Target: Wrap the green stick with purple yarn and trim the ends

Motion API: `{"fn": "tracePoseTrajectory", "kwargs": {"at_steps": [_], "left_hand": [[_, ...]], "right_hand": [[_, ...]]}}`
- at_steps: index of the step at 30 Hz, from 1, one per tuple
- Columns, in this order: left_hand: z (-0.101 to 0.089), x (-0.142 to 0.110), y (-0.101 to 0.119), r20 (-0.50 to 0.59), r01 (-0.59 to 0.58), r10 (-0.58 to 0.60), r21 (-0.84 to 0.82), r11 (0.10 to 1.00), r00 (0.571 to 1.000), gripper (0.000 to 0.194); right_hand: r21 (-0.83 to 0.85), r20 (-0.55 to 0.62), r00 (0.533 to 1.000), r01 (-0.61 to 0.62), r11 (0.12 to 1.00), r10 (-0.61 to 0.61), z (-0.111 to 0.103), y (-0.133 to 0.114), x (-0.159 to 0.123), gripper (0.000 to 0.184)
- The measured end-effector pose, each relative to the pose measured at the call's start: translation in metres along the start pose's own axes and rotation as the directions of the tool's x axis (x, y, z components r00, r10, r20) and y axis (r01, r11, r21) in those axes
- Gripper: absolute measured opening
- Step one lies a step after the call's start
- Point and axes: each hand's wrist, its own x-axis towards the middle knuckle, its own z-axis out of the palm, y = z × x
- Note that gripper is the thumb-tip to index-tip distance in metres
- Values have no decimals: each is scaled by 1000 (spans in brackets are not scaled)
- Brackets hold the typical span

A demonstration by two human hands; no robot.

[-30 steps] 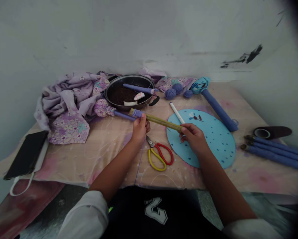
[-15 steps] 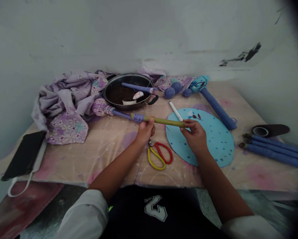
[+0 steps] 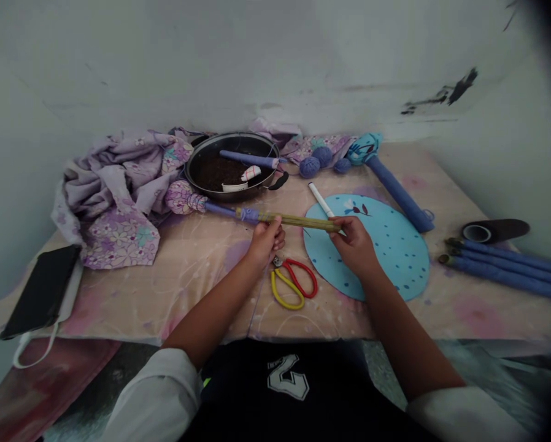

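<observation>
Left hand [image 3: 267, 240] grips stick [image 3: 298, 220] near its yarn-wrapped end; right hand [image 3: 353, 240] pinches the other end. Scissors [image 3: 294, 282] lie on table [image 3: 192, 276].

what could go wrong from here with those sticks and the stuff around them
The purple yarn wrap might loosen or slide, since it sits near one end of the green sticks, beyond the left hand.
The scissors lie just below that hand, so a downward move may bump them.
The white marker points toward the right hand and could get knocked.
</observation>
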Motion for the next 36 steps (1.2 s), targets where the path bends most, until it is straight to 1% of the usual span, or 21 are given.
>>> {"fn": "tracePoseTrajectory", "kwargs": {"at_steps": [2,4,6,8,10,13,15,16,18,20,21,22,24,25,26,27,29,31,32,34,36], "left_hand": [[-1,0,0,-13,6,-6,-27,1000,1000,47],[-1,1,0,-12,1,-2,-50,999,1000,44],[-1,0,0,-3,1,-1,-58,998,1000,40],[-1,0,0,3,2,-2,-54,999,1000,40],[-1,0,0,3,4,-4,-44,999,1000,42],[-2,0,1,-4,19,-19,-41,999,1000,44],[-2,0,1,-13,36,-37,-51,998,999,43],[-2,0,2,-15,41,-42,-59,997,999,42],[-2,0,3,-5,39,-40,-70,997,999,41],[-2,-1,3,6,25,-25,-77,997,1000,41],[-2,-1,3,5,19,-18,-81,997,1000,42],[-2,-1,2,-2,14,-14,-85,996,1000,42],[-2,0,2,-25,16,-18,-100,995,1000,42],[-3,0,2,-32,25,-28,-111,993,999,41],[-3,0,2,-36,33,-38,-123,992,999,41],[-3,1,2,-37,40,-45,-130,991,998,40],[-3,1,3,-33,44,-49,-132,990,998,38],[-2,1,3,-33,35,-39,-125,992,999,37],[-2,1,3,-34,32,-36,-122,992,999,36],[-2,1,2,-35,25,-29,-120,992,999,36],[-2,1,1,-41,12,-17,-116,993,999,36]], "right_hand": [[7,13,998,-63,998,63,1,-1,0,29],[26,42,980,-195,980,194,2,-5,-1,32],[-35,60,955,-287,957,289,3,-8,-2,35],[-131,67,944,-313,941,323,3,-9,-2,35],[-166,59,953,-285,944,297,2,-6,-1,31],[-156,7,995,-97,983,99,2,1,1,25],[-151,-32,999,4,989,-9,3,4,2,28],[-134,-52,999,-1,991,-6,4,5,2,30],[-71,-71,991,-122,990,117,5,4,1,32],[-43,-18,960,-281,959,280,5,1,1,33],[-50,15,948,-317,947,318,5,0,0,34],[-63,33,952,-303,951,305,5,-2,0,34],[-84,34,987,-154,985,157,5,-3,-1,29],[-84,29,997,-72,994,74,6,-4,-1,28],[-70,32,999,-29,997,31,6,-4,-2,30],[-48,40,998,-42,998,44,7,-4,-2,32],[-21,49,982,-184,983,185,7,-4,-3,37],[-74,35,951,-304,950,307,8,-5,-4,44],[-138,31,943,-323,936,330,8,-5,-5,47],[-252,32,945,-308,917,327,8,-5,-5,45],[-256,44,958,-263,930,283,9,-4,-5,40]]}}
